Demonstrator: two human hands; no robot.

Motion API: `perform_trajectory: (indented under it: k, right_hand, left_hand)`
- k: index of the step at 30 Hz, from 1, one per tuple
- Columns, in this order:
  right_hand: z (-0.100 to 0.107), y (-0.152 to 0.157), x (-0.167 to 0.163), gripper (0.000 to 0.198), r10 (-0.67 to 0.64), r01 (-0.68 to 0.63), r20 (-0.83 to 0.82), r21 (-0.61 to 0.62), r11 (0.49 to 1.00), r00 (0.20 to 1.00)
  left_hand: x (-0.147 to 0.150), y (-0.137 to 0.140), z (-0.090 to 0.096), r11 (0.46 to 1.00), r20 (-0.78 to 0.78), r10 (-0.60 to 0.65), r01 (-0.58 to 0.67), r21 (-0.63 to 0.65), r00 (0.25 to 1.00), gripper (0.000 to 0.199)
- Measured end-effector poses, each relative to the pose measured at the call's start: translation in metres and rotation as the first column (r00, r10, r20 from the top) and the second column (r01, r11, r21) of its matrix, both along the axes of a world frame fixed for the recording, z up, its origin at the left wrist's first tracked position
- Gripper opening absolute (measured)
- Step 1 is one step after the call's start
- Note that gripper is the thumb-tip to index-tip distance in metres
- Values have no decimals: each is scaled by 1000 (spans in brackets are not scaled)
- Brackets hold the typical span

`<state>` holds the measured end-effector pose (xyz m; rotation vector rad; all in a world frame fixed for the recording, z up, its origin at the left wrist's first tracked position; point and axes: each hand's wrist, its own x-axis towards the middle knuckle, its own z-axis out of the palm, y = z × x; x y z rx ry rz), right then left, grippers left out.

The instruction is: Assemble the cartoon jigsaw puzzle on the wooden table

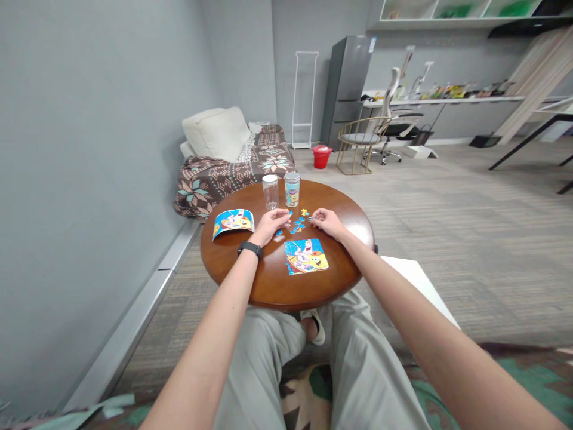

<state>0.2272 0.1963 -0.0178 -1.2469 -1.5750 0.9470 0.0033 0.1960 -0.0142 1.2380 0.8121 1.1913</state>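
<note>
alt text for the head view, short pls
Both hands reach over a round wooden table: the left hand and right hand touch loose puzzle pieces beyond a partly assembled cartoon puzzle. Two small jars and a picture card sit nearby.

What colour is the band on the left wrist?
Black; the wristband shows clearly in the head view.

Round table [233, 263] glossy reddish-brown; loose puzzle pieces [296, 225] blue with yellow; assembled puzzle [306, 255] blue, yellow, pink cartoon; picture card [233, 221] same colours; wristband [250, 249] black; sofa blanket [210, 182] brown with teal-and-cream geometric pattern; bucket [322, 156] red
</note>
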Motion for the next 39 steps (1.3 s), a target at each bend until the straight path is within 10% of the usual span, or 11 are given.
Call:
perform_trajectory:
  k: [39]
  right_hand:
    - [6,-5,1,20,32,-32,44,2,999,998]
  left_hand:
    - [-1,-4,7,997,98,27,-21,-69,995,20]
